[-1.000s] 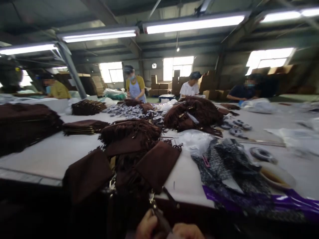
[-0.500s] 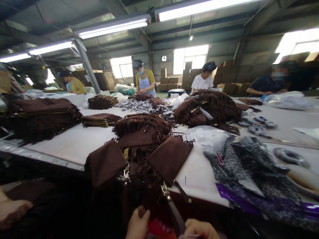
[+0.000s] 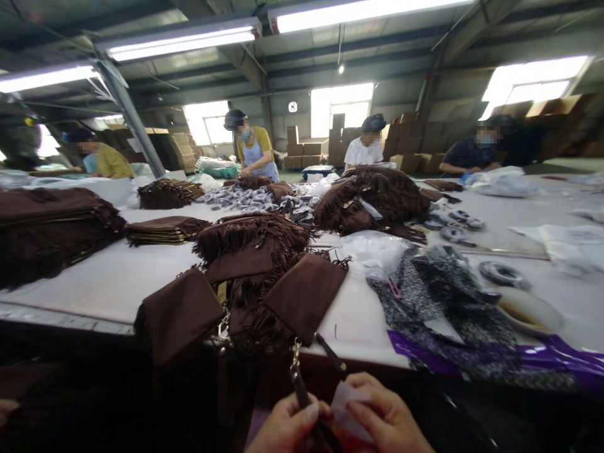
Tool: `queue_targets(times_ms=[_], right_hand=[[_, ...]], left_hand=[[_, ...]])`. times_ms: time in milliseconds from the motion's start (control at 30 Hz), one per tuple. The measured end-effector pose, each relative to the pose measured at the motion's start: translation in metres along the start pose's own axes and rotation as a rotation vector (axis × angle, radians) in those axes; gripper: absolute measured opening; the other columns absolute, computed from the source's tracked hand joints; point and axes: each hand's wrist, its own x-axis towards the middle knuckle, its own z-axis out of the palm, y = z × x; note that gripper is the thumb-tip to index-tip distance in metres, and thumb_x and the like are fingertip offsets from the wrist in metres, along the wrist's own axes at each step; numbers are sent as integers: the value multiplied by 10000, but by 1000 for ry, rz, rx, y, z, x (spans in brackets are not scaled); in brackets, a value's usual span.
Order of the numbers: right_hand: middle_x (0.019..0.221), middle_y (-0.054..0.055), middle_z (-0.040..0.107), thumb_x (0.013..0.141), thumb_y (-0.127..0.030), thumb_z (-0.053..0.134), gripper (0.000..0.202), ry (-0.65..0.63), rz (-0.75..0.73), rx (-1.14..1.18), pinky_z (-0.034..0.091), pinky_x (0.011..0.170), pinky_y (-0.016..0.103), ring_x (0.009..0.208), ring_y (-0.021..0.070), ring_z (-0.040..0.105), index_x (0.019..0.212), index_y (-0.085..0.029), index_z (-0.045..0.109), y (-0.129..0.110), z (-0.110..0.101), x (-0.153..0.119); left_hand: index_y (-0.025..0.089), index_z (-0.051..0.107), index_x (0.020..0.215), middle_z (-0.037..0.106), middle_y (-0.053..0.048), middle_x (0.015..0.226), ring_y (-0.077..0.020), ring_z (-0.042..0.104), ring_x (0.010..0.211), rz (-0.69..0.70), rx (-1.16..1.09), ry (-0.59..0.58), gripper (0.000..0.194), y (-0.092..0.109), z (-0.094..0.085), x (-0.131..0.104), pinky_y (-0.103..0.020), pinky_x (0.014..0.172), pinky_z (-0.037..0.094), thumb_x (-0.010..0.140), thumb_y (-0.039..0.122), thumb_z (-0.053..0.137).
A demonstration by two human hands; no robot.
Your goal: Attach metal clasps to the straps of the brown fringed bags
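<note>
The left hand [image 3: 291, 423] is pinching a narrow dark-brown leather-like strap [image 3: 300, 387], probably light, pliable, best held mid-length; the right hand [image 3: 384, 412], curled, is gripping a thin white sheet [image 3: 347, 406].

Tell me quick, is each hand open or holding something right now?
Left hand: closed, holding a narrow dark-brown leather-like strap.
Right hand: closed, pinching a thin translucent white sheet.
</note>
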Motion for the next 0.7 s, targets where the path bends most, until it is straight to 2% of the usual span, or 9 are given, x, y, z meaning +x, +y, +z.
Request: queue_targets(times_ms=[133,233,333,467,567,700], right_hand=[[702,33,634,830,-584,630,447,122,167,68,455,611,268,672,188,576,733,-154,702,10,-7,1],[592,8,578,809,-594,636,489,130,165,68,396,542,241,581,149,507,634,-138,653,10,-4,7],[596,29,608,809,-595,623,496,78,143,53,382,513,233,568,152,518,644,-129,670,1,-3,13],[706,72,690,838,-550,597,444,25,120,14,437,551,243,648,195,599,784,-126,715,-7,-10,19],[736,70,692,841,-534,580,424,51,50,-19,454,584,251,694,210,612,805,-135,718,-4,-20,25],[679,51,663,833,-522,573,419,63,74,-13,431,569,246,666,197,585,700,-141,690,5,-36,33]], left_hand=[[145,632,735,679,-53,715,-180,659,728,106,-56,29,377,9,10,-1,-262,684,486,646,425,869],[165,640,844,661,-19,614,-148,621,604,156,51,88,379,17,23,7,-232,593,445,688,451,835],[144,674,956,662,-26,603,-135,574,545,142,299,101,487,21,36,16,-229,556,421,691,532,802],[120,699,751,664,-49,661,-145,556,604,158,575,143,468,24,48,25,-235,592,427,694,579,769],[124,696,714,657,-50,638,-155,547,589,131,606,180,506,25,55,34,-242,576,414,675,625,755],[124,720,786,662,-54,666,-162,544,597,77,580,195,538,23,64,42,-248,580,412,644,641,769]])
